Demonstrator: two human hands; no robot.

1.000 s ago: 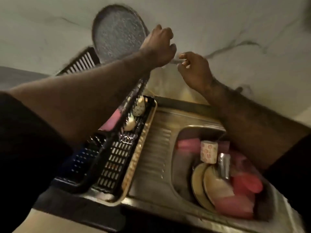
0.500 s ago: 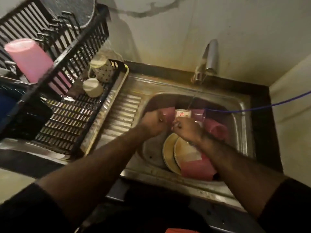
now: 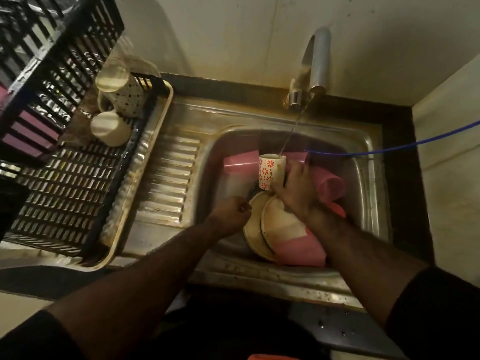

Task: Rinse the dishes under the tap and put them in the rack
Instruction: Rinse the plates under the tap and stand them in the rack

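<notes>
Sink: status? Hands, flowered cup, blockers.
Right hand on flowered cup, grip unclear. Left hand curled, contents unclear. Tap running onto cup. Plates stacked below.

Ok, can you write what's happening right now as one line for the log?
stage: rinsing | tap: running onto flowered cup | right hand: on cup in sink | left hand: curled by plates | rack: two cups

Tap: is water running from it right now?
Yes, a thin stream falls from the tap into the sink, landing by the flowered cup.
</notes>
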